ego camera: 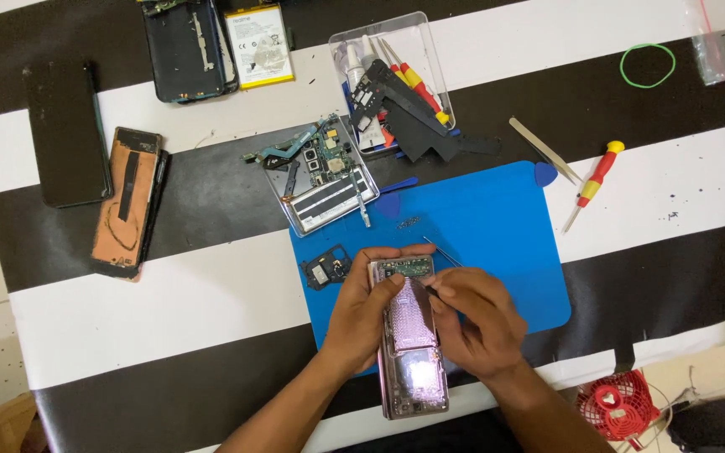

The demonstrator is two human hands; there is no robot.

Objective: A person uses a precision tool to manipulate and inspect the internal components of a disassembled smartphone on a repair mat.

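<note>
Bench [169, 302]: covered in a glossy sheet of broad black and white stripes; pale speckled floor shows past its left edge
Mat [497, 226]: one blue rubbery rectangle with rounded corners, in the middle of the bench toward the near edge
Opened phone [411, 335]: one, back cover off, pinkish metallic frame, foil-like sheet over its middle, green board at its far end; it lies on the mat's near edge
Left hand [362, 315]: cups the phone's left side, fingers closed around the frame, thumb on top
Right hand [476, 319]: fingers pinched shut on thin tweezers [440, 252], whose other end is hidden at the phone's upper part
Trays: two clear plastic ones beyond the mat; the nearer tray [329, 180] holds circuit boards and flex cables, the farther tray [392, 75] holds red-and-yellow screwdrivers and black parts
Loose screwdriver [593, 180]: one, red and yellow, toward the right edge, beside flat metal tweezers [543, 149]
Picks: two blue ones at the mat's far edge
Other phones: three toward the left and far edges, plus one white battery [259, 46]
Rubber band [648, 65]: one green loop, far right corner
</note>
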